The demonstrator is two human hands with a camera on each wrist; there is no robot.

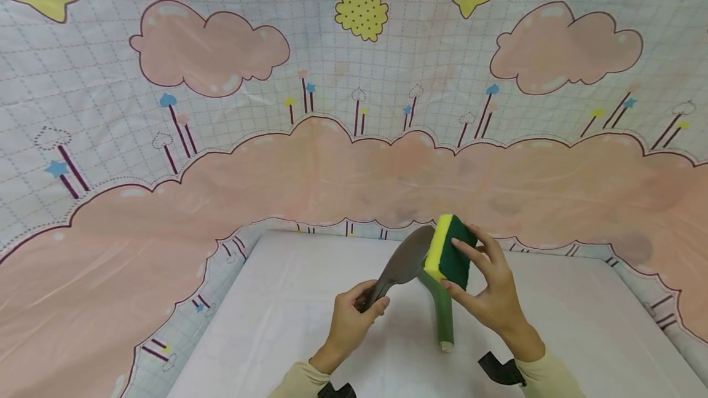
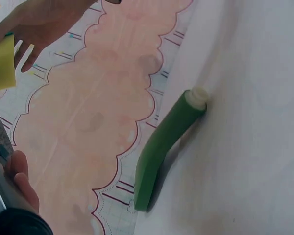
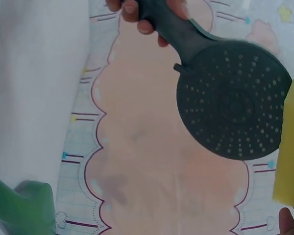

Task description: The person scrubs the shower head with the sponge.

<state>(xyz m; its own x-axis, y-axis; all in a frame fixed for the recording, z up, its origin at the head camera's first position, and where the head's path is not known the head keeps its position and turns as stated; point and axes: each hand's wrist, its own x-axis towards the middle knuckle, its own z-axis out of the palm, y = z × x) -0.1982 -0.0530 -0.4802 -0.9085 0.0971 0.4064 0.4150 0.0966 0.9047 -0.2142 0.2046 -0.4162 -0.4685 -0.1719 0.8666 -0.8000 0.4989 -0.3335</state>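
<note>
By its handle, my left hand (image 1: 351,318) grips a dark grey shower head (image 1: 409,257), raised above the table. Its round face with many small nozzles (image 3: 235,100) shows in the right wrist view. My right hand (image 1: 495,293) holds a sponge (image 1: 450,250), yellow with a dark green scouring side, between thumb and fingers. The sponge's yellow side is toward the shower head's rim; whether they touch I cannot tell. Below both hands, a bent green tube-like object (image 1: 444,318) with a pale end lies on the table, apart from the hands.
The white table top (image 1: 298,275) spreads under the hands. Behind it hangs a cloth (image 1: 365,171) printed with pink clouds, stars and a grid. A black strap (image 1: 502,368) lies by the right wrist, another black strap (image 1: 337,390) by the left.
</note>
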